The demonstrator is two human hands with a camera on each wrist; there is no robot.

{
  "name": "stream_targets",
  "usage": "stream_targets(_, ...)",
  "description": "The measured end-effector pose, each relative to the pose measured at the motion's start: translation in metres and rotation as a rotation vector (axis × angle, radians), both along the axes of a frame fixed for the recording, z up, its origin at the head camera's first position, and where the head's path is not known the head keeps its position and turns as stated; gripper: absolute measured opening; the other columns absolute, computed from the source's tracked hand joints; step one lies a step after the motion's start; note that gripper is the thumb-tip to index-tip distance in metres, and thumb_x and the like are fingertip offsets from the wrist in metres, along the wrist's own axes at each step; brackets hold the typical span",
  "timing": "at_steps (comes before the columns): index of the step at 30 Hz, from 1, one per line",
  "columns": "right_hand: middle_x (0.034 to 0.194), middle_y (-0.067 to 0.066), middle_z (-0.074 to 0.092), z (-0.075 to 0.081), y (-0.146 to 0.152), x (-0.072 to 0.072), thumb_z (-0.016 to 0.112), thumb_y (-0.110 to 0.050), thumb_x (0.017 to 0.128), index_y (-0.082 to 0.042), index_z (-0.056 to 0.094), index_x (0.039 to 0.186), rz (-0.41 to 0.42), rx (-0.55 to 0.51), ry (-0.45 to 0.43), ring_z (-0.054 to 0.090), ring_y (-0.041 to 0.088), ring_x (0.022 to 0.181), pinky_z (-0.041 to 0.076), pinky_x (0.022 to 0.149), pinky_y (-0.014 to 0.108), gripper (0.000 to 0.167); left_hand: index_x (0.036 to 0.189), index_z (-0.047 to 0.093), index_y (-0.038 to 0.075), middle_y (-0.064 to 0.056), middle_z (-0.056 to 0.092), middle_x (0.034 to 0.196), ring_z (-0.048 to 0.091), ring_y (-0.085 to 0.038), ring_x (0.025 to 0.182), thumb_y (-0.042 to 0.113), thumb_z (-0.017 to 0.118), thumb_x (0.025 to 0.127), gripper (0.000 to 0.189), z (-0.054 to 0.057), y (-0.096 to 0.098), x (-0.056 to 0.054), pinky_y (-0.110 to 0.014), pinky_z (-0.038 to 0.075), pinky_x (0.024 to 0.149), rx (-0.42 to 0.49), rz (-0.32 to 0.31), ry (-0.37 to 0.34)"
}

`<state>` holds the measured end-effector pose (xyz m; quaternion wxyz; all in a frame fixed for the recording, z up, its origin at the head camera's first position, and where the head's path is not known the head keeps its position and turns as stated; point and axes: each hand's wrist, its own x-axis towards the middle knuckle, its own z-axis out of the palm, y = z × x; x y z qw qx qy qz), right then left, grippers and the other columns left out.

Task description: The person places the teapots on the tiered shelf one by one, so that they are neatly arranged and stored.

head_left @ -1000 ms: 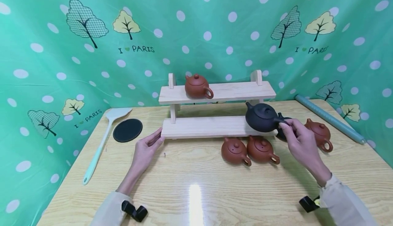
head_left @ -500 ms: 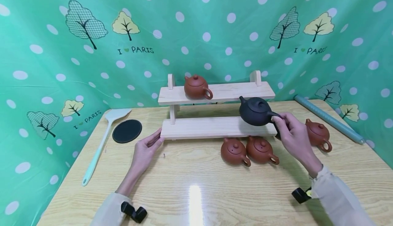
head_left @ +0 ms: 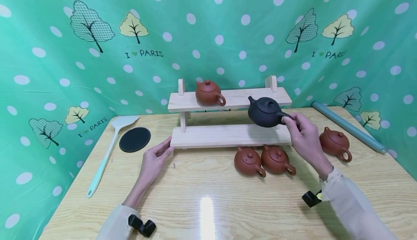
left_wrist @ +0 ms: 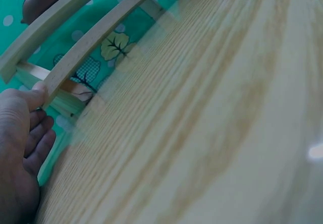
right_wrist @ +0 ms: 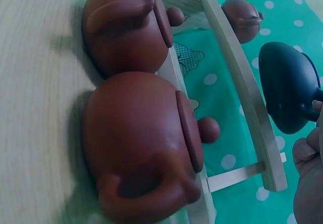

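Note:
My right hand [head_left: 305, 135] pinches the handle of a black teapot [head_left: 265, 112], raised in front of the right part of the upper shelf board. In the right wrist view, this black teapot [right_wrist: 288, 88] overlaps the space beyond the upper board. My left hand [head_left: 156, 160] grips the left front corner of a two-tier wooden shelf [head_left: 215, 135]; its thumb lies on the lower board [left_wrist: 75, 57] in the left wrist view. On the upper board sits a brown teapot [head_left: 208, 93]. Two more brown teapots [head_left: 248, 161] stand side by side before the shelf.
Another brown teapot [head_left: 335, 144] stands right of the shelf. A teal roll [head_left: 348, 127] lies at the table's right back. To the left are a black round mat [head_left: 135, 139] and a pale spatula [head_left: 105, 160]. A green patterned curtain [head_left: 208, 22] hangs behind.
My right hand has carried the black teapot left and up, from over the lower board to upper-board height. A second black teapot seen earlier is now hidden behind it. The left hand stays put.

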<state>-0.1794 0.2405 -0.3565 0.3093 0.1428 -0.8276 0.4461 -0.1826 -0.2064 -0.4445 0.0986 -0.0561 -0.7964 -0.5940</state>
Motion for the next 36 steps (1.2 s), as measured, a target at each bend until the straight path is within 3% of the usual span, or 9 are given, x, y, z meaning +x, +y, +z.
stream_targets(5,0.066,0.005,0.042,0.013,-0.012,0.002,0.058,0.001,0.105,0.009,0.065,0.101,-0.007,0.005,-0.009,0.033,0.01,0.051,0.024,0.044,0.027,0.011,0.14,0.063,0.003,-0.014,0.065,0.135,0.064,-0.02,0.122,0.021,0.074,0.099,0.046,0.001,0.0,0.0,-0.017,0.052,0.095,-0.002,0.001,-0.005)
stream_targets(13,0.066,0.003,0.045,0.005,-0.011,-0.017,0.06,-0.001,0.104,0.005,0.065,0.1,-0.004,-0.003,0.011,0.035,0.01,0.051,0.025,0.043,0.025,0.009,0.141,0.063,0.002,-0.014,0.064,0.135,0.063,-0.02,0.122,0.019,0.073,0.1,0.046,0.001,0.001,0.0,-0.016,0.051,0.094,-0.002,0.002,-0.009)
stream_targets(36,0.065,0.004,0.044,0.011,-0.04,-0.043,0.058,-0.01,0.107,0.004,0.064,0.1,0.028,-0.012,0.055,0.038,0.015,0.051,0.029,0.045,0.023,0.017,0.139,0.064,0.003,-0.015,0.065,0.134,0.063,-0.022,0.122,0.018,0.074,0.099,0.044,0.001,0.001,0.001,-0.016,0.052,0.094,0.021,0.002,-0.005)
